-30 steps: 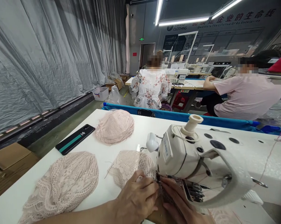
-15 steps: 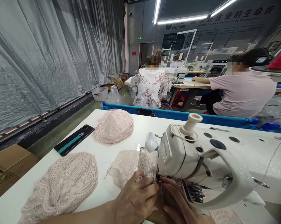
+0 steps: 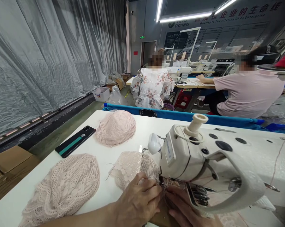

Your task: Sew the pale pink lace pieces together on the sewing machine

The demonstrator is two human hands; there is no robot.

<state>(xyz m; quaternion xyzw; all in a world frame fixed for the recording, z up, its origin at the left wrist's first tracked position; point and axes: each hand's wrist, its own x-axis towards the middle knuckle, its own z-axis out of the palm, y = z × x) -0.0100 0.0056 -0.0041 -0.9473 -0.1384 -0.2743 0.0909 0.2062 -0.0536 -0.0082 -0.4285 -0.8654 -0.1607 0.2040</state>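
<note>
My left hand (image 3: 137, 201) lies curled on a piece of pink lace fabric (image 3: 133, 165) and presses it down just left of the needle of a white sewing machine (image 3: 208, 160). Beside it, my right hand (image 3: 185, 209) has its fingers pinched on the same lace under the machine head; part of that hand is hidden by the machine. Both hands touch at the fingertips by the presser foot.
A pile of pink lace (image 3: 64, 189) lies at the near left, another pile (image 3: 116, 127) farther back. A black phone (image 3: 76, 141) rests near the table's left edge. Two people sit at sewing tables behind a blue rail (image 3: 180, 116). Cardboard boxes (image 3: 9, 167) stand on the floor left.
The view has shifted slightly. My hands stay at the needle; the fingers have barely moved.
</note>
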